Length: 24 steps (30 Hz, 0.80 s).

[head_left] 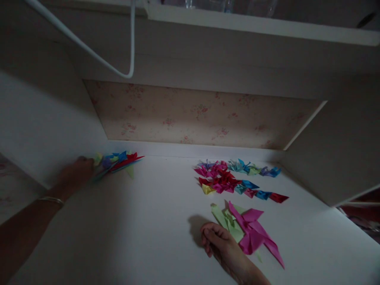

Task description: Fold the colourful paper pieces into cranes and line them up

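Observation:
My left hand [79, 172] is at the left end of a small pile of folded paper pieces [120, 158] in blue, red, green and yellow. Motion smears its fingers, so their grip does not show. My right hand [218, 241] hovers low over the white surface with its fingers curled in and the thumb against them; nothing shows in it. Just beyond and beside it lie a large pink origami crane [253, 229] and light green folded paper [228, 219], which the pink one partly overlaps. Small origami cranes [222, 180] in several colours lie in rows farther back on the right.
The white surface [154, 221] sits in a recess between a left side panel [53, 114] and a right side panel [335, 146]. Floral wallpaper [190, 114] covers the back. A shelf [252, 25] with glassware crosses overhead, and a white cable [97, 59] hangs at upper left.

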### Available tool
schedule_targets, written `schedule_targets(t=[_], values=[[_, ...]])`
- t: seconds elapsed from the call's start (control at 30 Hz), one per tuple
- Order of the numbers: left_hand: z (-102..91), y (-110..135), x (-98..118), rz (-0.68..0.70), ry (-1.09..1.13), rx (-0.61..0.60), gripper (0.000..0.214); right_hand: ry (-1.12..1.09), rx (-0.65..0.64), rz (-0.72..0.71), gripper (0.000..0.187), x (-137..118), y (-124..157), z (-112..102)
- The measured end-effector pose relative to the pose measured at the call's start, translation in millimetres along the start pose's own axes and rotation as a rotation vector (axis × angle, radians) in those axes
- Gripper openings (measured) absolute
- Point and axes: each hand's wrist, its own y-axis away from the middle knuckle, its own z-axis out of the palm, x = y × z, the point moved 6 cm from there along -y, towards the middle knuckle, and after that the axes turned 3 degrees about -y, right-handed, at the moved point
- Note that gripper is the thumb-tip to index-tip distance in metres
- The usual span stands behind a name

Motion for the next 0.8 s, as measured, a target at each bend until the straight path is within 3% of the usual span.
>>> schedule_targets(t=[0.07, 0.13, 0.27, 0.37, 0.5, 0.57, 0.67, 0.8], values=[[-20.5, 7.5, 13.6, 0.029, -0.158, 0.058, 0.043, 0.046, 0.011, -0.022, 0.031, 3.5, -0.3, -1.3], [-41.2, 19.9, 30.4, 0.058, -0.177, 0.155, 0.039, 0.138, 0.027, -0.056, 0.032, 9.3, -1.4, -1.4], [-59.6, 58.1, 78.7, 0.135, 0.161, 0.191, 0.032, 0.351, 0.033, -0.116, 0.037, 20.6, -8.1, 11.4], [-53.0, 96.2, 134.0, 0.200, 0.585, -0.015, 0.023, 0.409, 0.033, -0.200, 0.036, 13.3, -17.4, 31.9], [-45.3, 144.8, 209.2, 0.256, 0.893, -0.233, 0.022, 0.368, 0.088, -0.341, 0.039, -11.9, -30.2, 52.4], [-41.1, 160.2, 235.9, 0.294, 1.002, -0.323, 0.022, 0.284, 0.100, -0.345, 0.048, -16.8, -35.6, 53.6], [-33.2, 168.8, 252.9, 0.292, 1.094, -0.367, 0.021, 0.209, 0.079, -0.320, 0.058, -13.4, -38.6, 48.3], [-19.2, 169.2, 253.6, 0.257, 1.143, -0.383, 0.020, 0.254, 0.128, -0.343, 0.053, -11.1, -32.6, 38.8]])
